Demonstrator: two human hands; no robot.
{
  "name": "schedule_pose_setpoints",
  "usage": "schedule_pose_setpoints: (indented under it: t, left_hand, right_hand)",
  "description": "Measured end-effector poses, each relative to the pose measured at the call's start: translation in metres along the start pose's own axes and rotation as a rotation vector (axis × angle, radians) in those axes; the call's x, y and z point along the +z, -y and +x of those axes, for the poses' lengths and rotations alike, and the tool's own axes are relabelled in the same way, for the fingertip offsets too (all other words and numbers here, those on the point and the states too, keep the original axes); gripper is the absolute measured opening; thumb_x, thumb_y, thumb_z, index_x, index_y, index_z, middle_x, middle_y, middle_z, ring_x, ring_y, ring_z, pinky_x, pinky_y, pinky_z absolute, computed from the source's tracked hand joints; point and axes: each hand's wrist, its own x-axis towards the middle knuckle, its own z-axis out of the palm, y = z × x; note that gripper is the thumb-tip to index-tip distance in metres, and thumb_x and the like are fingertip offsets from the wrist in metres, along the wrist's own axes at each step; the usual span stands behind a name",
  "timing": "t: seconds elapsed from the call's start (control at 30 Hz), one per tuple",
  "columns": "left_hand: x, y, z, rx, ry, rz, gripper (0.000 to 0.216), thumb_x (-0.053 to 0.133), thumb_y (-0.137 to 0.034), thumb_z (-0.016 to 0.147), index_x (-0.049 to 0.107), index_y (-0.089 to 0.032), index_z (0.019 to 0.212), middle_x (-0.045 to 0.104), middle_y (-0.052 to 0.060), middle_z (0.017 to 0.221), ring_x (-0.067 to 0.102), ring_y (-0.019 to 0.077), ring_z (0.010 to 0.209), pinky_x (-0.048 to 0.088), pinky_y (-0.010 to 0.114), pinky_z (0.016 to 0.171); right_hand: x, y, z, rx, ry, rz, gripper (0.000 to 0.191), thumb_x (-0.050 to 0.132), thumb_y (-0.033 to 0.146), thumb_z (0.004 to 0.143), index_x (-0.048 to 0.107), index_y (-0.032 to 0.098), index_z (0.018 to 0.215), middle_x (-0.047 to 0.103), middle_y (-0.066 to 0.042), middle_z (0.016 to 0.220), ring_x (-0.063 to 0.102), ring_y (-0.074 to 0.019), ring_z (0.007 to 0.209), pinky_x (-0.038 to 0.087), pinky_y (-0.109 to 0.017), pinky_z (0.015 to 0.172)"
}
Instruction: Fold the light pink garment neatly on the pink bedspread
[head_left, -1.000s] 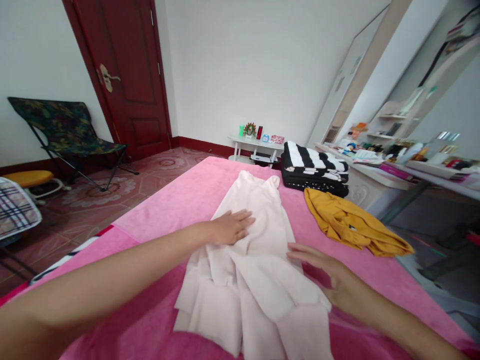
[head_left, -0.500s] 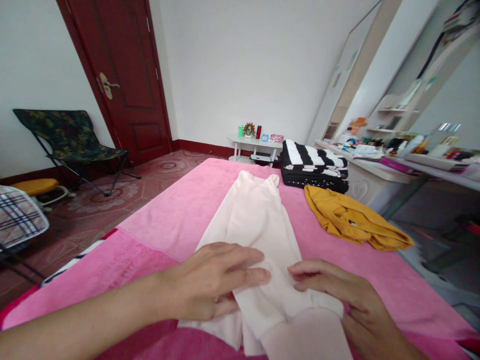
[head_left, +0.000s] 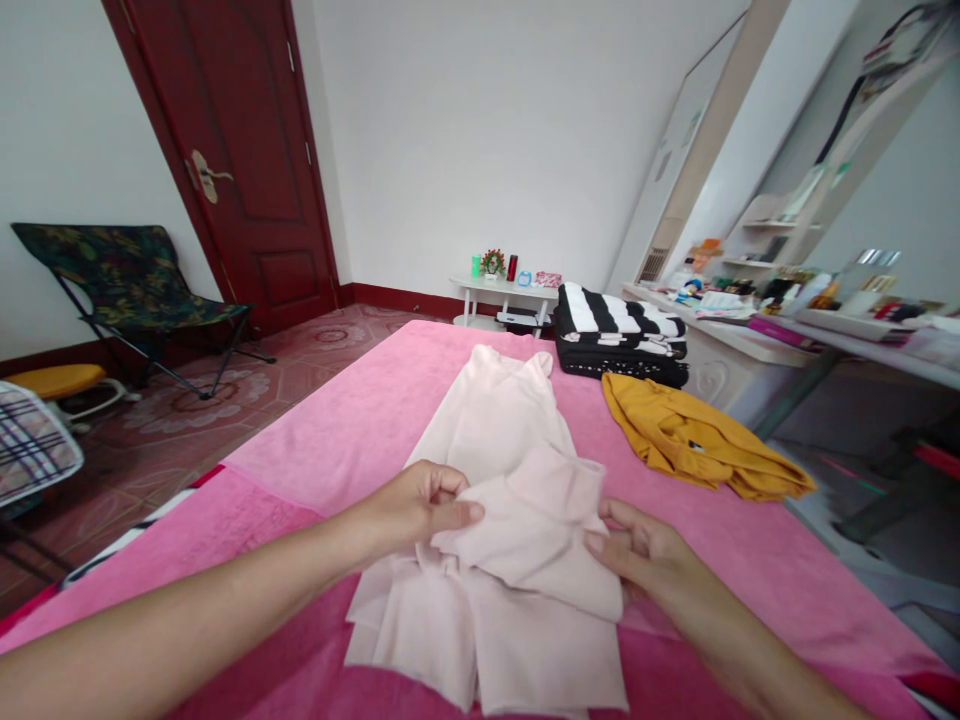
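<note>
A pale pink top (head_left: 506, 410) lies lengthwise on the pink bed cover (head_left: 315, 420), its neck end pointing away from me. Near its lower half, one part with a ribbed end (head_left: 559, 480) is turned back over the body. My left hand (head_left: 420, 508) pinches the left edge of this turned-back part between thumb and fingers. At the opposite edge, my right hand (head_left: 646, 548) grips the cloth, thumb on top and some fingers hidden beneath. Below both hands the hem (head_left: 551, 650) spreads flat toward me.
A mustard garment (head_left: 697, 440) lies crumpled at the bed's right side. Behind it sits a folded black-and-white striped stack (head_left: 622, 330). A low white table (head_left: 480, 287) stands beyond the bed, a cluttered dresser (head_left: 750, 335) to the right, and a camouflage chair (head_left: 120, 270) left.
The ribbed end has swung from the near side up and away, now lying over the top's body. My left hand went from lying on the cloth to pinching its edge.
</note>
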Motion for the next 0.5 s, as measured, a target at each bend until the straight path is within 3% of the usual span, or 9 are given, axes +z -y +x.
schedule_pose_setpoints:
  t: [0.1,0.2,0.27,0.33,0.4,0.5]
  left_hand:
    - [-0.005,0.0,0.007,-0.056,-0.095,0.102,0.038,0.064,-0.045,0.075,0.052,-0.016,0.096,0.051,-0.006,0.055,0.043,0.0076,0.042,0.03,0.018,0.04]
    - [-0.01,-0.013,0.005,0.006,-0.061,0.398,0.044,0.06,-0.031,0.077,0.047,-0.02,0.117,0.053,-0.007,0.058,0.045,0.0089,0.045,0.03,0.018,0.042]
    - [-0.01,-0.024,0.001,0.087,-0.03,0.649,0.044,0.059,-0.026,0.076,0.05,-0.024,0.119,0.06,-0.003,0.071,0.053,0.0103,0.054,0.037,0.019,0.048]
    - [-0.007,-0.03,-0.003,0.191,-0.06,0.885,0.049,0.059,-0.022,0.075,0.051,-0.027,0.123,0.064,0.003,0.099,0.061,0.014,0.072,0.045,0.023,0.062]
    - [-0.002,-0.029,-0.005,0.327,-0.099,1.062,0.06,0.059,-0.017,0.073,0.046,-0.028,0.131,0.051,0.008,0.131,0.06,0.021,0.099,0.047,0.031,0.083]
    - [0.003,-0.018,-0.007,0.453,0.015,1.165,0.073,0.055,-0.009,0.071,0.036,-0.028,0.14,0.034,0.008,0.148,0.048,0.0264,0.123,0.041,0.037,0.099]
  right_hand:
    - [-0.007,0.0,0.013,-0.025,-0.099,-0.072,0.049,0.065,0.049,0.074,0.053,0.02,0.11,0.062,-0.001,0.078,0.058,-0.0132,0.056,0.047,-0.024,0.048]
    - [-0.01,0.013,0.018,-0.272,-0.261,-0.289,0.044,0.062,0.046,0.078,0.054,0.019,0.112,0.062,-0.009,0.107,0.063,-0.0195,0.088,0.054,-0.033,0.073]
    - [-0.005,0.018,0.017,-0.41,-0.287,-0.458,0.041,0.054,0.044,0.084,0.054,0.021,0.118,0.058,-0.011,0.121,0.058,-0.0229,0.107,0.049,-0.039,0.089]
    - [0.006,0.012,0.014,-0.541,-0.186,-0.657,0.048,0.051,0.043,0.088,0.048,0.024,0.131,0.05,-0.011,0.136,0.047,-0.0252,0.124,0.04,-0.043,0.102]
    - [0.019,-0.003,0.011,-0.668,-0.017,-0.84,0.064,0.053,0.045,0.087,0.033,0.024,0.144,0.036,-0.01,0.148,0.034,-0.0263,0.135,0.031,-0.044,0.11]
    - [0.029,-0.024,0.006,-0.726,0.162,-0.986,0.082,0.056,0.048,0.085,0.014,0.021,0.15,0.023,-0.009,0.153,0.023,-0.026,0.14,0.025,-0.041,0.114]
